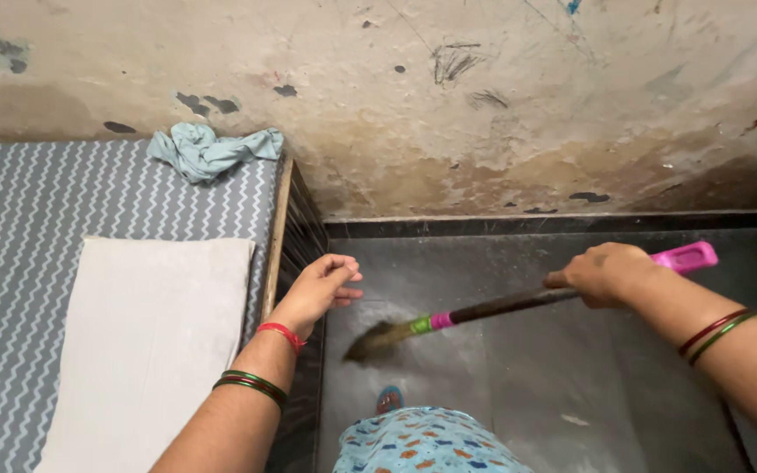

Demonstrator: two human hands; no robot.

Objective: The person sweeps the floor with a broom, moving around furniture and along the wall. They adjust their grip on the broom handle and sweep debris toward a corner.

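Far left: bed [10, 263] with a grey zigzag sheet, pushed into the corner against the stained wall [449, 114]. Flat on the sheet, a plain white cloth [146, 342], spread smooth. At the head of the bed, against the wall, a crumpled pale blue rag [208, 151], bunched rather than folded. Along the bed's right side, a wooden frame edge [277, 236], dropping to the dark floor [571, 368].

Next, left hand [321, 285], empty, fingers loosely curled and half open, hovering just beside the frame edge, probably as a steadying reach while leaning over; contact with the wood unclear. On that wrist, a red thread and green and red bangles.

Centre: broom [449, 317], angled low, bristle end down on the floor close to the bed's base, green and pink binding above the bristles, dark shaft rising to the right. Low slant likely chosen to get the bristles into the strip beside the bed.

Right: right hand [602, 273], closed firmly around the upper shaft, pink handle end sticking out beyond the fist. Bangles on that wrist too.

Far right edge: a sliver of something blue, too cut off to identify. No bins, boxes or other containers in sight.
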